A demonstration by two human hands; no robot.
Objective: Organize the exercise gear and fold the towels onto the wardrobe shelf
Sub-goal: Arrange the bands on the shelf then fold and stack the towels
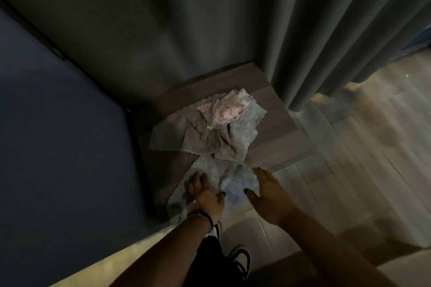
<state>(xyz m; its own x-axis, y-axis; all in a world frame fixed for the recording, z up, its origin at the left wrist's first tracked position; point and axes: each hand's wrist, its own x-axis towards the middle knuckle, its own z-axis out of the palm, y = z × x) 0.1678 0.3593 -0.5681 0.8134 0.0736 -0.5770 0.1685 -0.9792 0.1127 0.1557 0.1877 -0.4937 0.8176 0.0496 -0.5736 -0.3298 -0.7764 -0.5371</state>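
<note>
A dark blue mattress (58, 135) fills the space to the left of both hands, and grey curtains (338, 30) hang above and beyond them, reaching down to the wooden floor (361, 147) on the right-hand side. Ahead of the hands stands a low wooden surface (275, 109), whether shelf or table cannot be told, carrying a rumpled grey towel (200, 137) just beyond the fingertips. On the far part of that towel lies a small white cloth with red dots (224, 109), crumpled. Nearest the person, a pale bluish towel (224, 177) lies on the front edge of the surface, under and between both hands. The left hand (205, 193) presses down on its left part with fingers curled, gripping the fabric. The right hand (268, 191) is spread flat, fingers straight and together, its thumb touching the towel's right edge; dark nail polish shows. The left wrist wears dark bracelets (203, 216) with a turquoise bead. Below the arms, a black-and-white shoe (242, 261) rests on the floor. No writing or labels can be read in this dim light.
</note>
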